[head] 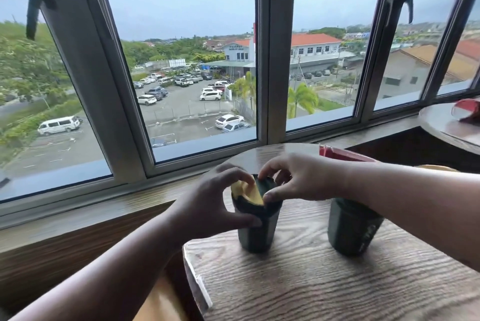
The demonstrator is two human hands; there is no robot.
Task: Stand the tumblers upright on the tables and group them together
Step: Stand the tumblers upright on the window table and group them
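Two dark tumblers stand upright on the grained wood table (324, 289), the near cup (255, 232) clasped by the left hand (207, 206) while the right hand (298, 180) pinches a yellow wad (246, 190) at its rim, so a tug could tip it toward the second cup (350, 229), with a red tumbler (467, 110) lying beyond.

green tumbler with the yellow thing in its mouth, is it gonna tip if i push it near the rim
Probably, yes. The green tumbler is tall and narrows toward its base, so a push near the rim would likely tip it. It looks rigid and probably light. The left hand grips its side and the right hand its rim, steadying it now.
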